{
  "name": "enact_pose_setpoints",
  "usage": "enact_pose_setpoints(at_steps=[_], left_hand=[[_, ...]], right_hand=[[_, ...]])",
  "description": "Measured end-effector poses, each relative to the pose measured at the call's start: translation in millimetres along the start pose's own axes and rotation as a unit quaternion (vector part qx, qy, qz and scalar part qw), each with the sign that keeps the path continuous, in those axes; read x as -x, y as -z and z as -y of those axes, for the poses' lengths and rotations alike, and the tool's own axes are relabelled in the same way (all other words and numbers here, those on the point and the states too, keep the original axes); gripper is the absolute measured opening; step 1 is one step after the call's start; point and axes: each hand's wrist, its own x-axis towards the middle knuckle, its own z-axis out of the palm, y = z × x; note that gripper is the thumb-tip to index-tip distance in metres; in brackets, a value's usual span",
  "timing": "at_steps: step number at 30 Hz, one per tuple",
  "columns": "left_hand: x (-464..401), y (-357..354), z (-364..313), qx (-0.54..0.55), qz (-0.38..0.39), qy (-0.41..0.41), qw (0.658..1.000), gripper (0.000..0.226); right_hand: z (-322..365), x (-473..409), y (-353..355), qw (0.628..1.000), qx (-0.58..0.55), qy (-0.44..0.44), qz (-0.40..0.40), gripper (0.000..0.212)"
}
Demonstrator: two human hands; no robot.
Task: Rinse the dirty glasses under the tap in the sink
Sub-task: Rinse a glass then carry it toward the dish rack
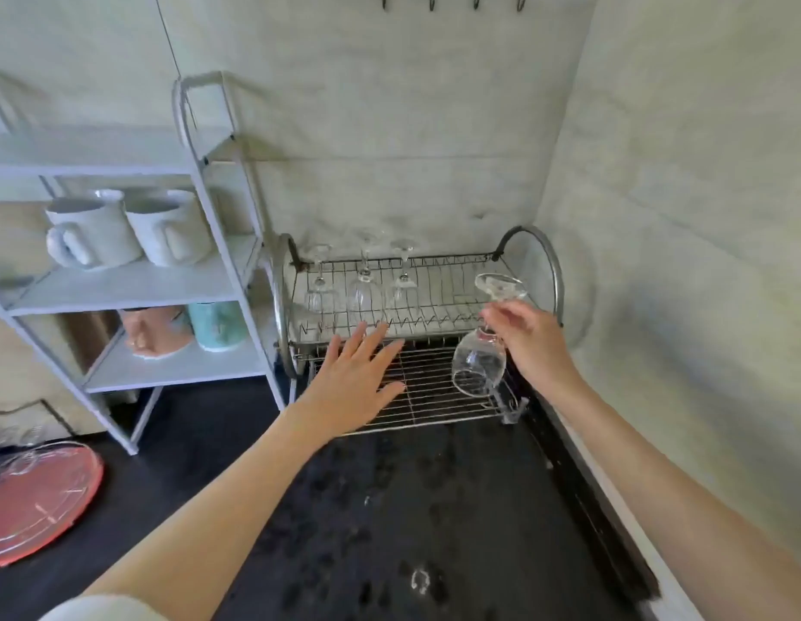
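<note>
My right hand pinches the stem of a clear wine glass, held upside down with its foot up and its bowl hanging in front of the right end of a two-tier wire dish rack. Three more wine glasses stand upside down in a row on the rack's upper tier. My left hand hovers flat with fingers spread over the left of the lower tier, holding nothing. No sink or tap is in view.
A white shelf unit at left holds two white mugs and coloured cups below. A red tray with glassware lies at the far left on the dark wet counter. Walls close in behind and right.
</note>
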Motion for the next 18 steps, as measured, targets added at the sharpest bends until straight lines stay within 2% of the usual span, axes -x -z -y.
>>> enact_pose_setpoints(at_steps=[4,8,12,18], left_hand=[[-36,-4,-3,-0.017,0.014,0.063,0.998,0.064],[-49,-22,-8,-0.018,0.03,0.111,0.993,0.07],[-53,-36,-8,-0.043,0.029,0.123,0.991,0.071],[-53,-42,-6,-0.051,0.019,0.129,0.99,0.071]], right_hand=[[-8,-83,3,0.999,-0.035,0.028,0.009,0.024],[-27,-139,-16,0.999,-0.017,0.022,0.027,0.029],[-51,-162,-46,0.997,0.008,0.0,0.074,0.027],[-74,-173,-70,0.995,0.005,0.001,0.098,0.028]])
